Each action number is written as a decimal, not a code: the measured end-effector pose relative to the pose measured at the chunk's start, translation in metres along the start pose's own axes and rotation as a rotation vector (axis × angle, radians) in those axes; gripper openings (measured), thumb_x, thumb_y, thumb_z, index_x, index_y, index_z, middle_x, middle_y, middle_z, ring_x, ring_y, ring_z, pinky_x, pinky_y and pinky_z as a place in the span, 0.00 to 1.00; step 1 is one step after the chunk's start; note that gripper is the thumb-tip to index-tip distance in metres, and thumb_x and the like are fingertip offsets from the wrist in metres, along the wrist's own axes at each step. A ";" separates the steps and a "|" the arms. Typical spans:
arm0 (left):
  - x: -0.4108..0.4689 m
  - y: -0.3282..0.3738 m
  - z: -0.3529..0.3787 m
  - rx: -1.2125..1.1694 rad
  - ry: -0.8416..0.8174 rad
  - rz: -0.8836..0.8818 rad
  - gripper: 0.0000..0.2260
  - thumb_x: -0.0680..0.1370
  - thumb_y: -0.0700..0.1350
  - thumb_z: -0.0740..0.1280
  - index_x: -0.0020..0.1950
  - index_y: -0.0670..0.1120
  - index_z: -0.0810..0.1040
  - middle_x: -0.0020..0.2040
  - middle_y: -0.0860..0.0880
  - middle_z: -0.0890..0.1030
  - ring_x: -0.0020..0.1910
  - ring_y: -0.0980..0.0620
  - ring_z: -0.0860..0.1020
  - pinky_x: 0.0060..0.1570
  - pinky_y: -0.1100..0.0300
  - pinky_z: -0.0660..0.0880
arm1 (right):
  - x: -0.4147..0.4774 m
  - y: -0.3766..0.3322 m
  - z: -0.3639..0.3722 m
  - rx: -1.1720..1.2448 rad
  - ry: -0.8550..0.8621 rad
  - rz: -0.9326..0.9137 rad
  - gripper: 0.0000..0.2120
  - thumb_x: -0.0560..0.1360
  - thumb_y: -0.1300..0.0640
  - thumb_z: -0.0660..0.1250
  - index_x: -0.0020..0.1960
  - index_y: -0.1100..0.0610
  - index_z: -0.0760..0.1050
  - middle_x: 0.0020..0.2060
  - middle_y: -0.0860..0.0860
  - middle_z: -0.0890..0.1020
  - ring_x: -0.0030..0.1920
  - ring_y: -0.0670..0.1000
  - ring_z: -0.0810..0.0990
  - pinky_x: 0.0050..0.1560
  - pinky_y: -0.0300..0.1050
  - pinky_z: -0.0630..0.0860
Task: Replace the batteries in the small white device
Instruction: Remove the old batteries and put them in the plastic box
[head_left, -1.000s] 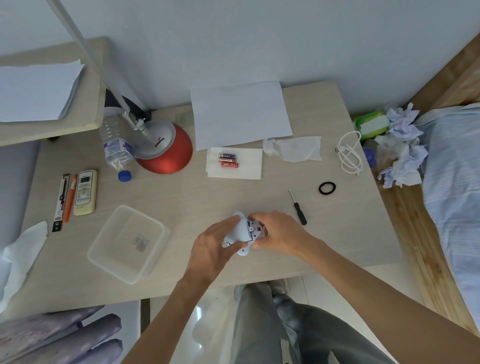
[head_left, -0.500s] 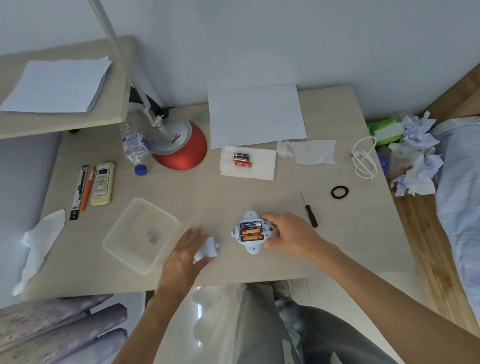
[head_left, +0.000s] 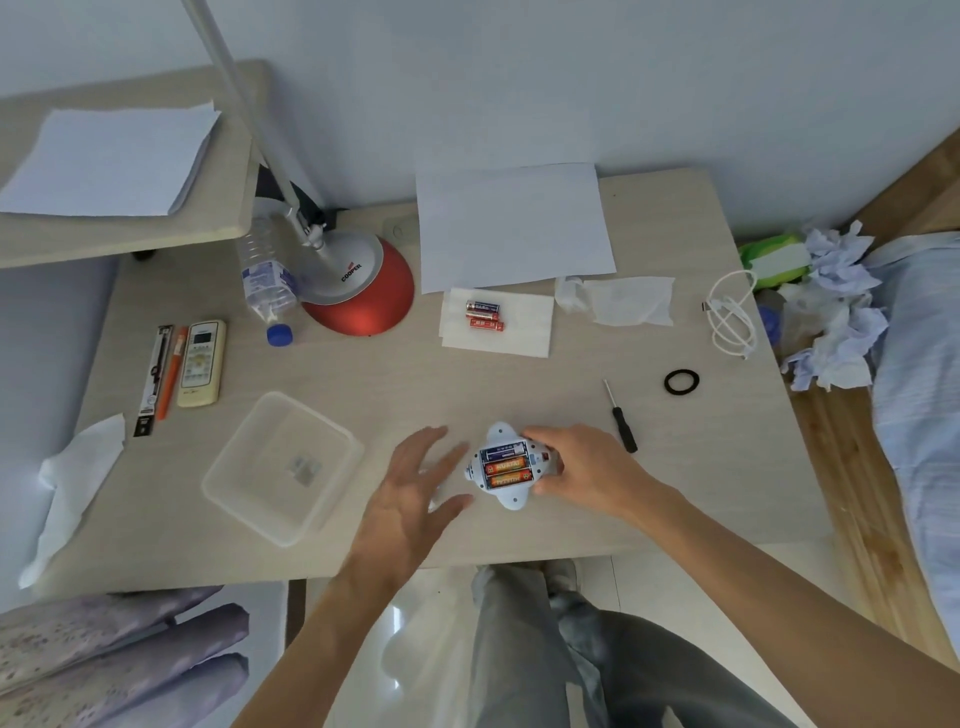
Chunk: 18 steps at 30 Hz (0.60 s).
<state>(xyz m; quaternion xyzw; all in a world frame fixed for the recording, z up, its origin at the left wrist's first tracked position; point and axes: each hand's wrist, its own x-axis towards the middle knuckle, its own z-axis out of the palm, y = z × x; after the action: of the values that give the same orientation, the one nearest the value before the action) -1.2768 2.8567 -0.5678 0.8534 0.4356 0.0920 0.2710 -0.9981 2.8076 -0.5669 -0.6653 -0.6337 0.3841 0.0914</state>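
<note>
A small white device (head_left: 506, 465) with rounded lobes lies near the front edge of a pale wood-grain table (head_left: 395, 379), its back open on three batteries (head_left: 505, 464). The right hand (head_left: 582, 470) pinches its right side. The left hand (head_left: 415, 491) hovers flat beside it, fingers spread, holding nothing. Three spare batteries (head_left: 483, 315) rest on a white napkin (head_left: 524, 325) farther back. A slim black screwdriver (head_left: 621, 415) lies to the right, a clear plastic container (head_left: 283, 467) to the left. A plain bluish wall (head_left: 519, 78) stands behind.

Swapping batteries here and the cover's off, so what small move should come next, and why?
Probably bring the open left hand to the white device and pry out one of its three batteries; the right hand steadies it, and spare batteries wait on the napkin.
</note>
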 end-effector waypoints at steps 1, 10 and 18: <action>0.006 0.009 0.000 0.026 -0.039 0.060 0.29 0.79 0.54 0.77 0.79 0.57 0.74 0.80 0.51 0.69 0.79 0.50 0.68 0.68 0.58 0.74 | 0.000 0.000 -0.001 -0.002 -0.002 0.002 0.27 0.73 0.50 0.78 0.70 0.45 0.76 0.48 0.43 0.86 0.43 0.44 0.82 0.47 0.43 0.81; 0.048 0.024 0.006 0.208 -0.305 0.300 0.28 0.80 0.54 0.75 0.78 0.59 0.70 0.78 0.51 0.65 0.74 0.49 0.70 0.52 0.55 0.84 | 0.002 -0.001 -0.004 0.008 -0.009 -0.003 0.24 0.74 0.50 0.78 0.68 0.45 0.78 0.37 0.38 0.78 0.37 0.41 0.78 0.38 0.33 0.67; 0.066 0.017 -0.006 0.263 -0.362 0.370 0.30 0.79 0.57 0.76 0.78 0.63 0.68 0.76 0.50 0.65 0.68 0.49 0.72 0.52 0.55 0.85 | 0.002 -0.001 -0.004 0.028 -0.020 -0.013 0.25 0.73 0.48 0.79 0.68 0.45 0.78 0.41 0.39 0.81 0.38 0.41 0.79 0.39 0.33 0.68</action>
<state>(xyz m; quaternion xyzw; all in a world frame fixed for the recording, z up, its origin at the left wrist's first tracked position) -1.2273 2.9036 -0.5594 0.9487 0.2254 -0.0711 0.2100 -0.9962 2.8113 -0.5647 -0.6561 -0.6334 0.3987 0.0968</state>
